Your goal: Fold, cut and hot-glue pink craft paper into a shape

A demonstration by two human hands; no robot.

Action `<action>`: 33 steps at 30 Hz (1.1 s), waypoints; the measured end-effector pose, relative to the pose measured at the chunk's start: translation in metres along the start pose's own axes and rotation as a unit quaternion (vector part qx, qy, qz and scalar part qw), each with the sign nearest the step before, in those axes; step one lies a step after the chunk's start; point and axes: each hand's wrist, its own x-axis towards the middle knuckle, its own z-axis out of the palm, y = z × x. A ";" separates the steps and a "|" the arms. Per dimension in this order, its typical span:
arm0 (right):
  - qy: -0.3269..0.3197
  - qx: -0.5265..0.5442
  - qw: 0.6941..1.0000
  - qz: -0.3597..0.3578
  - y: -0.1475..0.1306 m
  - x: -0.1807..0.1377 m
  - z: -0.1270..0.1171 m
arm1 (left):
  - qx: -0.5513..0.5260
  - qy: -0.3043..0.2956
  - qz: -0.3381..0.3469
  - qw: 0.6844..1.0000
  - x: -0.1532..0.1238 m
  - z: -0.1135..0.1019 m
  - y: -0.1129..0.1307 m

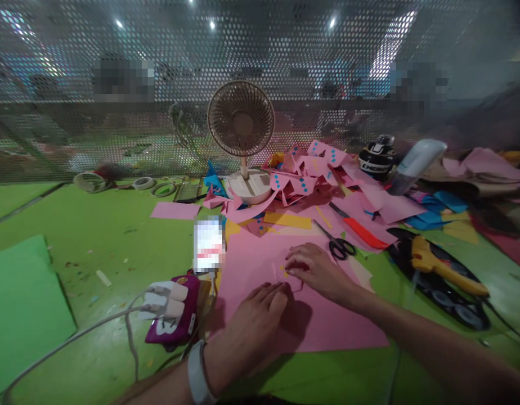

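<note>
A large pink paper sheet (pixel 344 332) lies flat on the green table under both hands. On it is a small pink paper piece (pixel 299 287), with tiny yellow bits close by. My left hand (pixel 255 318), with a pale band on the wrist, rests on the sheet, fingers bent together over the small piece's near left side. From the right, my right hand (pixel 321 273) reaches in, its curved fingers apart and the tips touching down near the piece's upper edge. The fingers partly hide the small piece. Black-handled scissors (pixel 342 248) lie just beyond my right hand.
An orange utility knife (pixel 365 232) lies beyond the scissors. At right, a yellow glue gun (pixel 445 264) rests on a black tray (pixel 462 312). A fan (pixel 242 124) stands behind, beside piled pink cutouts (pixel 314 169). Left are a phone (pixel 209 244) and a purple power strip (pixel 188 309).
</note>
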 end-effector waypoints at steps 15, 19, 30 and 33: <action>-0.009 0.076 0.995 0.063 -0.004 0.000 -0.003 | 0.124 0.013 0.014 0.992 0.006 0.007 -0.003; -0.010 0.087 0.994 0.069 -0.002 -0.001 -0.001 | 0.138 0.011 0.018 0.990 0.005 0.006 -0.001; -0.011 0.099 0.991 0.094 0.000 -0.004 0.004 | 0.167 0.001 0.024 0.986 0.006 0.007 0.001; -0.005 0.091 0.990 0.103 0.000 -0.003 0.005 | 0.171 -0.014 0.023 0.985 0.006 0.006 0.003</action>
